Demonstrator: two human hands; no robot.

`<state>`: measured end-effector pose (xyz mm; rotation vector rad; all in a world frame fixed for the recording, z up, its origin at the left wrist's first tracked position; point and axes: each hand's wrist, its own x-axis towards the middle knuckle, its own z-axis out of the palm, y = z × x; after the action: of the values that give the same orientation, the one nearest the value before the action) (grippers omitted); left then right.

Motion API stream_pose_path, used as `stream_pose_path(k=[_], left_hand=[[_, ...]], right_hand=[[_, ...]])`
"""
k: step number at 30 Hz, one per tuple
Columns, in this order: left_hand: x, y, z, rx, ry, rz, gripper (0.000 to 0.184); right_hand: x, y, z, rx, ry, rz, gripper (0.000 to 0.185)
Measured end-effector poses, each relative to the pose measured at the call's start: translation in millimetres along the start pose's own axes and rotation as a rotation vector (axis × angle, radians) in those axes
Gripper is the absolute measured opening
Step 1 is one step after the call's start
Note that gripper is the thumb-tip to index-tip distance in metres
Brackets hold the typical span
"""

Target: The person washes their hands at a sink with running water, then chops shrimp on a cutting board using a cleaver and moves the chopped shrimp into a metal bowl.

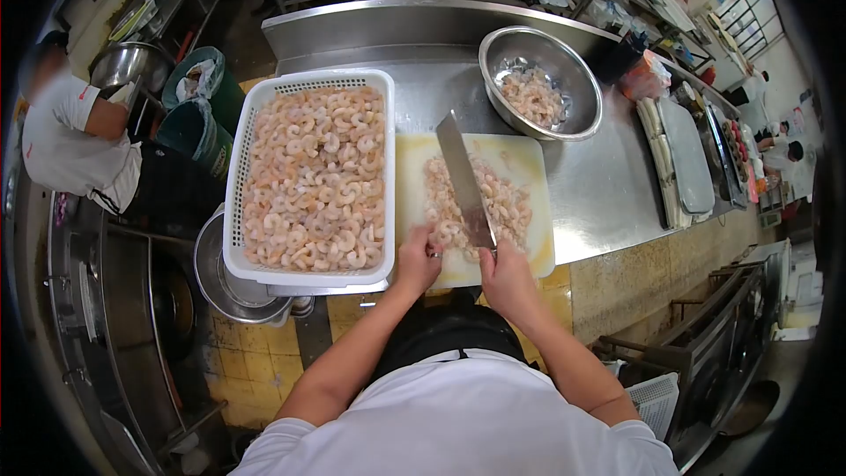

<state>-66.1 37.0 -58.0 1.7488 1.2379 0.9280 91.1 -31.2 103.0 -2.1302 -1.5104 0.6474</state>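
Observation:
My right hand point(508, 280) is wrapped round the handle of a broad-bladed kitchen knife point(467, 185). The blade points away from me, over chopped shrimp point(507, 203) heaped on a white cutting board point(533, 163). At the near left edge of the heap, my left hand point(418, 261) has its fingers curled in; what they hold, if anything, is hidden. Just left of the board stands a white perforated basket point(388, 211) filled with peeled shrimp point(313, 176). Behind the board to the right, a steel bowl point(582, 106) contains more shrimp pieces point(533, 97).
A steel worktable point(599, 185) carries these things. A steel pot point(225, 286) sits below the basket's left side. Green bins point(198, 137) and another person point(79, 137) are at the left. Folded cloths point(661, 163) and a grey tray point(686, 154) lie to the right.

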Motion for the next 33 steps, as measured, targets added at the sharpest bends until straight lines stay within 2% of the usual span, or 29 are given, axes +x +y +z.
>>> stream_pose_path(k=[2, 4, 7, 8, 11, 14, 18, 21, 24, 27, 33], left_hand=[[-7, 0, -8, -0.083, 0.070, -0.023, 0.043], [-13, -15, -7, -0.222, 0.073, -0.149, 0.044], [-16, -30, -2, -0.327, 0.058, -0.235, 0.045], [-14, -33, -2, -0.344, 0.059, -0.247, 0.046], [-15, -42, 0, -0.368, 0.030, -0.235, 0.044], [-16, -40, -1, -0.369, 0.011, -0.255, 0.041], [-11, -21, -9, -0.311, 0.010, -0.237, 0.038], [-15, -24, -7, -0.325, 0.012, -0.248, 0.036], [-12, -20, -9, -0.314, 0.023, -0.224, 0.035], [-15, -25, -7, -0.302, 0.013, -0.225, 0.035], [-14, -29, -5, -0.315, 0.035, -0.188, 0.037]], right_hand=[[-4, 0, 15, 0.032, -0.047, 0.004, 0.031], [-6, 12, 41, 0.044, -0.106, 0.044, 0.031], [8, 48, 66, 0.027, 0.064, -0.011, 0.032], [12, 53, 55, 0.032, 0.012, 0.085, 0.033], [16, 34, 25, -0.003, -0.060, 0.099, 0.032], [15, 16, 17, -0.001, -0.019, 0.066, 0.031], [19, 34, 48, -0.051, 0.005, -0.022, 0.032], [22, 20, 31, -0.095, -0.042, 0.077, 0.030], [20, 2, 15, -0.066, -0.001, 0.055, 0.030], [28, 35, 47, -0.067, 0.025, -0.045, 0.030], [29, 9, 19, -0.080, -0.006, 0.048, 0.030]])
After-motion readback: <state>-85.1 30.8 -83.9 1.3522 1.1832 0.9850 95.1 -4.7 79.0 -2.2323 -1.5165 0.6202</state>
